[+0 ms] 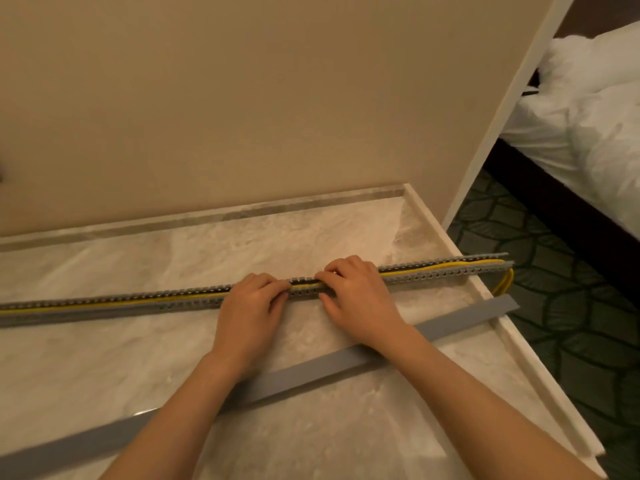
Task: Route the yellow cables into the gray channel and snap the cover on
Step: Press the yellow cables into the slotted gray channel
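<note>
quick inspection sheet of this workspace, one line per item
surface: marble counter, raised edge at back and right
job's things: gray channel lies across the counter, uncovered; gray cover lies loose, nearer, under the forearms
clutter: nothing seen
hands: left hand and right hand both grip the channel mid-length
cables: yellow cables lie in the channel, loop out at its right end
surroundings: beige wall behind; bed and green carpet to the right
</note>
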### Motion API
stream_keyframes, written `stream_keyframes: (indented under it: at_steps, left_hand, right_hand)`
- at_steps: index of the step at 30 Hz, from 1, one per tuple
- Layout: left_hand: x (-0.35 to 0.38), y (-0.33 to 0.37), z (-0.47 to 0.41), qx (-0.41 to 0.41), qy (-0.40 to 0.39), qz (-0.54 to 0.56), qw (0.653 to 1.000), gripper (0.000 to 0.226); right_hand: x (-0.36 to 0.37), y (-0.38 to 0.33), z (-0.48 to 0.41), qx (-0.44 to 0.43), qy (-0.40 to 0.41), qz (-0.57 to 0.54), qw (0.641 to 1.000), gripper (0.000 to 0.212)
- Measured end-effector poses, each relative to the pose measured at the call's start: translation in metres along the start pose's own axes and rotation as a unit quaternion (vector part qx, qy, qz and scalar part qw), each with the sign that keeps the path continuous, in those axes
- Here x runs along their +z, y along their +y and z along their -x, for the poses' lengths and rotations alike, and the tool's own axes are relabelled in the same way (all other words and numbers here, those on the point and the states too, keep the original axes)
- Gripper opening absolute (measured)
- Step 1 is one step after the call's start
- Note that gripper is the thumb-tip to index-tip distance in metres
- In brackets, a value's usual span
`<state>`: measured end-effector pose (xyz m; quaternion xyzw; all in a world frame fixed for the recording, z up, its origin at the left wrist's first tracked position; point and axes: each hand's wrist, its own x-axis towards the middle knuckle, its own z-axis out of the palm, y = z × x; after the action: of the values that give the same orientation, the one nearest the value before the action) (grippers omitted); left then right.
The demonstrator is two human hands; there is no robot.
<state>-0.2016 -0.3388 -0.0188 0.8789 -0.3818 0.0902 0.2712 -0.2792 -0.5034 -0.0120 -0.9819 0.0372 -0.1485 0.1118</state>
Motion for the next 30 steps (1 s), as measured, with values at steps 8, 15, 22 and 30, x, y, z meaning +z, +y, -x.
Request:
stream_keyframes:
  at_steps: [8, 15, 22, 30]
  left_hand:
    - [-0.005, 0.01, -0.008, 0.005, -0.035, -0.095, 0.995, 0.023]
    - [0.003, 0.032, -0.016, 0.04, -0.035, -0.081, 0.995, 0.026]
    - [0.024, 0.061, -0.03, 0.087, -0.058, -0.034, 0.994, 0.023]
    - [0.043, 0.095, -0.045, 0.131, -0.116, -0.045, 0.984, 0.032]
  right_hand:
    - [-0.004, 0.006, 0.001, 0.0, -0.031, -0.017, 0.999, 0.035]
    - [-0.035, 0.04, 0.017, 0.049, -0.015, 0.006, 0.999, 0.024]
    - [-0.074, 0.093, 0.046, 0.16, 0.046, 0.031, 0.986, 0.015]
    - [-0.073, 0.125, 0.064, 0.182, 0.04, 0.102, 0.977, 0.023]
